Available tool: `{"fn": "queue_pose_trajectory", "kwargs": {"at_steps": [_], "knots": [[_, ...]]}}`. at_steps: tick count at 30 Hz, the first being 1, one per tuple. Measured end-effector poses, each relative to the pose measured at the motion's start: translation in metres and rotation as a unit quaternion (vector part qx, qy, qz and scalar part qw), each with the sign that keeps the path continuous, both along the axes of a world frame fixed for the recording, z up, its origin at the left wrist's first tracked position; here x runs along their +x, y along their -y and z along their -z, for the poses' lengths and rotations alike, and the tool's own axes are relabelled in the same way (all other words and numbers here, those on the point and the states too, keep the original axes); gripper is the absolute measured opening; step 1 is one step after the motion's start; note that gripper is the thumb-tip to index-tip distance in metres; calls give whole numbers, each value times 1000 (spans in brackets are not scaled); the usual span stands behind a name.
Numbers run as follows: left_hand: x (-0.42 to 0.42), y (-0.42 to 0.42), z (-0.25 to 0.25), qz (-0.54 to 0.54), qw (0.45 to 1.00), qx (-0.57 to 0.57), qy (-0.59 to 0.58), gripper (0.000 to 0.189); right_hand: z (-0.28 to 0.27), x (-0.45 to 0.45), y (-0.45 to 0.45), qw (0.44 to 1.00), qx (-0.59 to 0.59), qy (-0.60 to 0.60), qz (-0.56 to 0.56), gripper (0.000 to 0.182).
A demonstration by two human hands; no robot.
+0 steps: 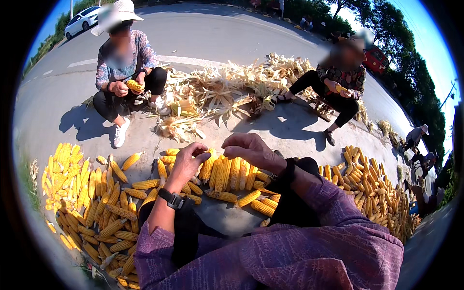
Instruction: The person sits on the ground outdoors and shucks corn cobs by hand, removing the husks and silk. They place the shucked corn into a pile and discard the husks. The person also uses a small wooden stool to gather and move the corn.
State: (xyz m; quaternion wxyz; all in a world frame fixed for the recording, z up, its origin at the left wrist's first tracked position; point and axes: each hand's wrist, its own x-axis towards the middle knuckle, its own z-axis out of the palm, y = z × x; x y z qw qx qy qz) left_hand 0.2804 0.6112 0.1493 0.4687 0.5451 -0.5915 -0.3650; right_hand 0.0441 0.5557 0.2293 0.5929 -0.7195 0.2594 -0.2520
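Over a row of upright husked corn cobs (pixel 224 174), my two hands are raised a short way apart. My left hand (pixel 189 161), with a black watch at its wrist, has its thumb and forefinger curled beside the top of the leftmost cob (pixel 207 168); whether it touches that cob cannot be made out. My right hand (pixel 250 149) is bent with a gap between thumb and fingers, and no cob shows in it. Its wrist wears a dark band. More yellow cobs (pixel 222 196) lie on the concrete just below the row, between my knees.
Large heaps of bare cobs lie at the left (pixel 112 228) and right (pixel 377 192). Across from me, a person (pixel 123 61) and another person (pixel 340 79) sit low, each holding a cob, beside a long pile of dry husks (pixel 224 87). A road with a white car (pixel 82 21) lies behind.
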Motion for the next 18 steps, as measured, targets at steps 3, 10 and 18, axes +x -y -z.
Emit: {"fn": "queue_pose_trajectory", "kwargs": {"at_steps": [3,10,18], "knots": [[12,-8,6,-6,995,93,-35,31,118,-4,55,986,132,-92,48,21],[32,-3,3,-73,974,214,-16,33,269,-58,148,923,249,-161,244,23],[27,-22,8,26,996,83,1,27,264,-142,59,883,284,21,373,25]]}}
